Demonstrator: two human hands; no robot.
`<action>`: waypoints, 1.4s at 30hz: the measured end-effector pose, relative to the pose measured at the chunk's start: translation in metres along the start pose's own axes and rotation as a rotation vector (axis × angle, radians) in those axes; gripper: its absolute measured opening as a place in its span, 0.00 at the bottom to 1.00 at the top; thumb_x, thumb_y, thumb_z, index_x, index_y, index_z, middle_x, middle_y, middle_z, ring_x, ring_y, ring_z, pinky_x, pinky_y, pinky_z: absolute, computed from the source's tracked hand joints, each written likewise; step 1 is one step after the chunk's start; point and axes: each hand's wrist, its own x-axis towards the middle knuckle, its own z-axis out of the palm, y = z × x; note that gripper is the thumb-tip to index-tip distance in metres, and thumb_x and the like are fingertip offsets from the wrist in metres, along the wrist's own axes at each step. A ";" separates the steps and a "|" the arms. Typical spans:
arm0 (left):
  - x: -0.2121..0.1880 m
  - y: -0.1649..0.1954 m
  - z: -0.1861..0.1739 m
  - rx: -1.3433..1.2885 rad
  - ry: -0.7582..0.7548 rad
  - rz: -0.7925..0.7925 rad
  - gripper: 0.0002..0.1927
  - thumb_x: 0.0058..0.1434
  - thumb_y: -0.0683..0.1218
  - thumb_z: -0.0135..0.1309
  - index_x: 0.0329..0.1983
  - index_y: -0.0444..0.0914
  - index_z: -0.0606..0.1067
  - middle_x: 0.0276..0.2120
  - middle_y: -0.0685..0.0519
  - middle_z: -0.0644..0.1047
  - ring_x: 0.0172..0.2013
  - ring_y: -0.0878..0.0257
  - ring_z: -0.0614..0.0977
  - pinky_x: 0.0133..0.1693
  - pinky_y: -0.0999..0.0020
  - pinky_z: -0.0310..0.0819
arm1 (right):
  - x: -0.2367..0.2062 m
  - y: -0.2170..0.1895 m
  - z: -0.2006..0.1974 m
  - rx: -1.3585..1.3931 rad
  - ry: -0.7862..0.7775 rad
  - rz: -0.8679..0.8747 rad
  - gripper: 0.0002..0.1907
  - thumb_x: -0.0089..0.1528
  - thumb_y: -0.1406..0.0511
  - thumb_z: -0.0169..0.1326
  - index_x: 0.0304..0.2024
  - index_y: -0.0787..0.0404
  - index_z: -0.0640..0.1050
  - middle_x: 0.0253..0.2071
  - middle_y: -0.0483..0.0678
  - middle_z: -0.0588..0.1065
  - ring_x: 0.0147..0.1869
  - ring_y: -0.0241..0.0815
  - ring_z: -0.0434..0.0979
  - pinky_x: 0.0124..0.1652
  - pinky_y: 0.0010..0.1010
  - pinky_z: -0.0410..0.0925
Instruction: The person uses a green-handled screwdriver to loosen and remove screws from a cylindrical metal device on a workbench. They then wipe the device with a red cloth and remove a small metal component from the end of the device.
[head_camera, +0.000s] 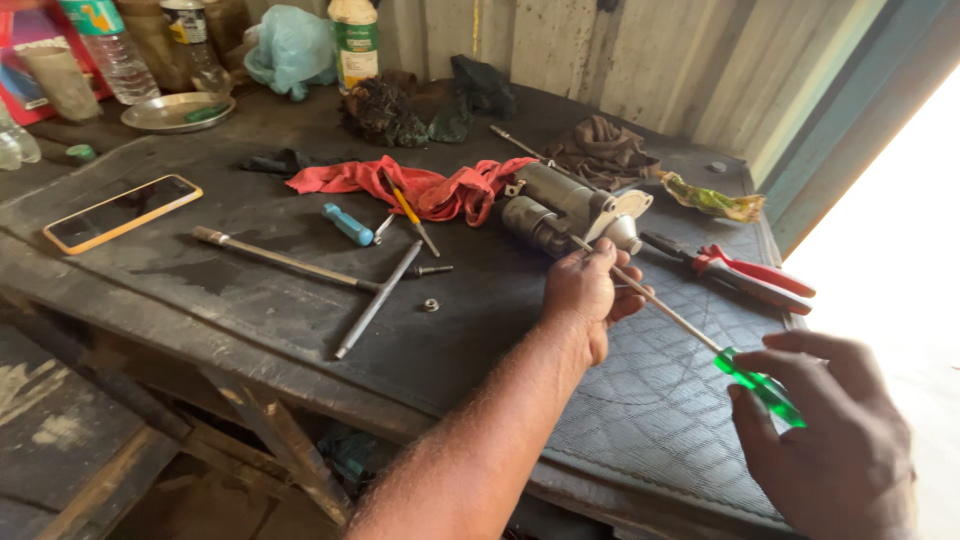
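Right of centre in the frame, your left hand (585, 292) is pinched around the metal shaft of the long screwdriver (668, 315), fingers curled on it just below the grey starter motor (565, 210). Down in the lower right corner your right hand (835, 440) is wrapped around that same screwdriver's clear green handle, so both hands are gripping one tool, and its tip end runs up to the motor, though I can't tell exactly where it seats since your fingers cover it. The motor itself lies on its side on the dark rubber mat (660, 400) covering the workbench, touching the crumpled red rag (430, 185) to its left. Just right of the motor there's a pair of red-handled pliers (745, 270) lying flat, apart from your hands. Over toward the middle left you've got a T-handle wrench (320, 272), a blue-handled driver (347, 224), a yellow-handled one (408, 212) resting on the rag, plus a loose bolt (432, 270) and a nut (430, 305) near the T-handle. A phone in an orange case (122, 211) sits at the left edge, and the upper left has a metal plate (175, 112) with plastic bottles (110, 45) behind it against the wall.
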 end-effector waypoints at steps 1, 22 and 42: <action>0.000 0.000 -0.001 -0.001 0.003 0.001 0.15 0.72 0.52 0.44 0.43 0.36 0.72 0.31 0.49 0.78 0.27 0.59 0.83 0.28 0.68 0.80 | -0.003 -0.001 0.002 -0.034 0.030 -0.065 0.11 0.63 0.61 0.60 0.48 0.52 0.80 0.47 0.49 0.81 0.42 0.41 0.83 0.43 0.27 0.73; 0.005 -0.005 0.003 -0.004 0.022 0.010 0.16 0.73 0.52 0.43 0.41 0.35 0.72 0.31 0.49 0.77 0.25 0.58 0.82 0.26 0.68 0.80 | 0.025 0.004 0.000 0.385 -0.426 0.700 0.14 0.66 0.60 0.58 0.53 0.53 0.84 0.36 0.52 0.84 0.33 0.61 0.78 0.32 0.48 0.70; 0.012 -0.009 -0.005 -0.089 0.027 0.012 0.16 0.73 0.52 0.43 0.42 0.35 0.72 0.30 0.50 0.76 0.24 0.57 0.81 0.26 0.68 0.80 | 0.016 -0.023 0.000 -0.082 -0.342 0.466 0.15 0.64 0.52 0.59 0.49 0.49 0.83 0.34 0.48 0.84 0.36 0.46 0.82 0.39 0.39 0.74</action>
